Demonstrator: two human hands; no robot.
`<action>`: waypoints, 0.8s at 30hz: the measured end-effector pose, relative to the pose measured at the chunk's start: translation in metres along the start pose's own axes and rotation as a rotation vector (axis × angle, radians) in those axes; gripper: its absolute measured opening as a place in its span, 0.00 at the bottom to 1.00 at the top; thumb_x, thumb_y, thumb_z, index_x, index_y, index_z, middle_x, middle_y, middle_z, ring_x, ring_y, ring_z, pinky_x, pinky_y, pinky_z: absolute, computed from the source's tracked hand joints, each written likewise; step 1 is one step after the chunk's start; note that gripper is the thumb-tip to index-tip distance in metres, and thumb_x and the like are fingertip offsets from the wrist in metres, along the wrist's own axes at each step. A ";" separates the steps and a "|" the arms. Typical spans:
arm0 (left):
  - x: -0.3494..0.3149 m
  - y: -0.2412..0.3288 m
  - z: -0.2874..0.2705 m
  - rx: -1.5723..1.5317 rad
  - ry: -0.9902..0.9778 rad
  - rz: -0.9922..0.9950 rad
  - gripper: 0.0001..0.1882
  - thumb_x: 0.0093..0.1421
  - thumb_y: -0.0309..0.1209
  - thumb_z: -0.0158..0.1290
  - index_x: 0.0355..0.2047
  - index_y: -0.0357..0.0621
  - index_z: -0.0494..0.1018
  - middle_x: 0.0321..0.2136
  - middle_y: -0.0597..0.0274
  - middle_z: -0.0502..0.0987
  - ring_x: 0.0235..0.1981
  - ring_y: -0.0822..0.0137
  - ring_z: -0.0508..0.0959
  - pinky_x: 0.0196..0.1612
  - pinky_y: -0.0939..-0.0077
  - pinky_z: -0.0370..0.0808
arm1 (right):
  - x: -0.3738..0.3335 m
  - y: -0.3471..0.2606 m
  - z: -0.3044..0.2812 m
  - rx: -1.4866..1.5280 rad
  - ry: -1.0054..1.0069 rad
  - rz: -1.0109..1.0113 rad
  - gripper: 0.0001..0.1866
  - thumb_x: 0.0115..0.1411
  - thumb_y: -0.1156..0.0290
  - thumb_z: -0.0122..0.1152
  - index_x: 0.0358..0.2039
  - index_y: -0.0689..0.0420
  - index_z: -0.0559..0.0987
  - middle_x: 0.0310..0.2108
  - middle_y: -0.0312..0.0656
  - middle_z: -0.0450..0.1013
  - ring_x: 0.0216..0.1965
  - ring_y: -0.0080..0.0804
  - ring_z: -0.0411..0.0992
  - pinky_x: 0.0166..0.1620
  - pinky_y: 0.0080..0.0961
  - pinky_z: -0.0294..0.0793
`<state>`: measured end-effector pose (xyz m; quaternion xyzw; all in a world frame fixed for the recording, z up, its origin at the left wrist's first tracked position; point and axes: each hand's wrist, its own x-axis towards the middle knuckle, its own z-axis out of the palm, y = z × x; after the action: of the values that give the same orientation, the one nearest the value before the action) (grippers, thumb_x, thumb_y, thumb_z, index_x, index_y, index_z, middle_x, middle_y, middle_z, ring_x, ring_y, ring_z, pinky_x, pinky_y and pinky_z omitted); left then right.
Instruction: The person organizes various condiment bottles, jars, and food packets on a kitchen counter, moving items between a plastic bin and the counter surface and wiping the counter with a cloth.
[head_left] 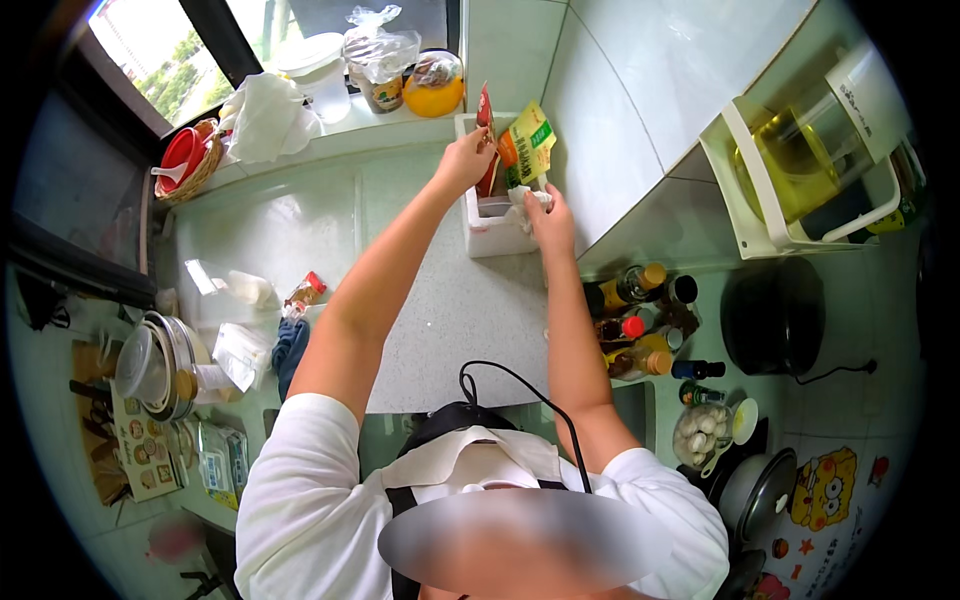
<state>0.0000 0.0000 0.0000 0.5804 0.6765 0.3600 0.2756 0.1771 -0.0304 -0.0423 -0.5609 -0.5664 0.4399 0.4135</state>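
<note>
A white box [498,240] stands on the counter against the tiled wall, with upright food packets in it. My left hand [467,163] reaches into its left side, its fingers closed on a narrow red packet [484,108]. Beside that one leans a yellow and green packet [532,145]. My right hand [553,222] is at the box's right edge, fingers pinched on a crumpled white piece of thin plastic or paper [522,200]. What lies deeper inside the box is hidden.
On the windowsill stand a white lidded tub [318,75], a bagged cup [382,90] and a round orange container [435,95]. Several sauce bottles [632,290] line the right. Above them hangs a rack with an oil jug [790,165]. Small packets [245,350] lie left of my arm.
</note>
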 end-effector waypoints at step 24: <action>-0.011 -0.029 0.015 -0.860 -0.182 -0.429 0.23 0.56 0.27 0.38 0.54 0.42 0.58 0.35 0.59 0.71 0.21 0.69 0.73 0.20 0.78 0.67 | 0.024 -0.011 0.001 0.159 -0.488 0.141 0.35 0.48 0.62 0.61 0.55 0.59 0.59 0.38 0.47 0.70 0.37 0.28 0.68 0.38 0.23 0.68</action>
<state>-0.0030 -0.0107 -0.0327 0.2906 0.5438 0.4896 0.6165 0.1721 -0.0066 -0.0328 -0.4421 -0.5727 0.6329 0.2756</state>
